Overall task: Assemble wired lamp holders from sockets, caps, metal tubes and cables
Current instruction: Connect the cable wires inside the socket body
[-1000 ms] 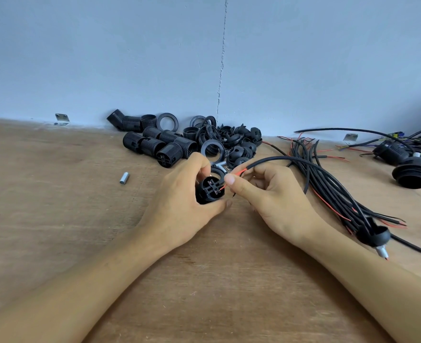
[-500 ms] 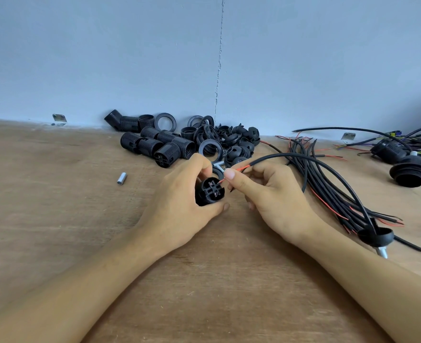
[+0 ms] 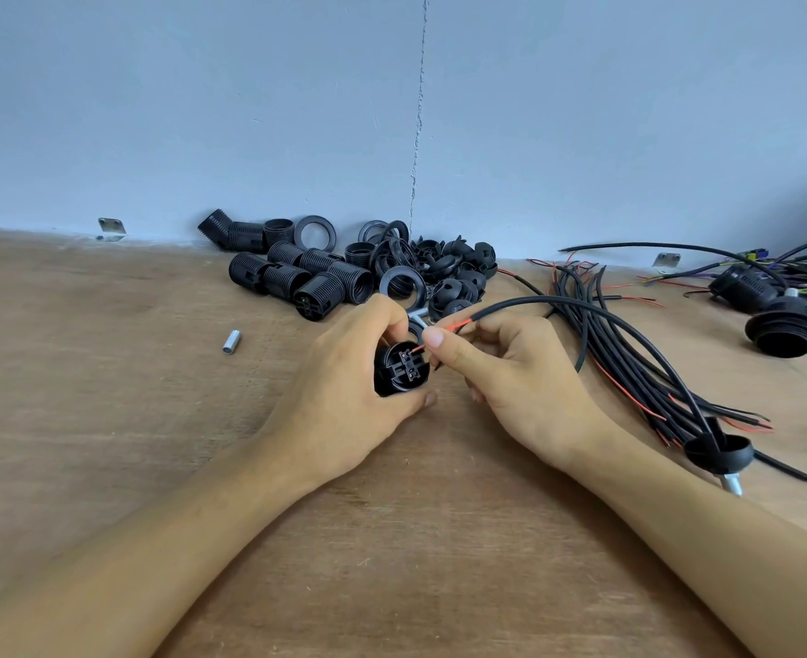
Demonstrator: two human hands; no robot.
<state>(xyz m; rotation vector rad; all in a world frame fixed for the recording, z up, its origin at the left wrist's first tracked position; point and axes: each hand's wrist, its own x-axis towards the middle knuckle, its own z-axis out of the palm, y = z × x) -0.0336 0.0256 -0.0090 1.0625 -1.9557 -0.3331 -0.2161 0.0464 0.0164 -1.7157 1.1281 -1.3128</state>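
Gripping a black socket (image 3: 399,369) in the curled left hand (image 3: 344,391), low over the table (image 3: 107,420) near the parts pile (image 3: 340,277). Pinching the red wire (image 3: 458,325) of a cable (image 3: 534,300) between right hand (image 3: 511,372) thumb and forefinger, with its tip touching the socket's terminal face.

Matt black plastic socket (image 3: 400,368) — grainy wooden table (image 3: 107,420).

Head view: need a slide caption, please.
Left hand grips black socket; right hand pinches red wire at its terminal.
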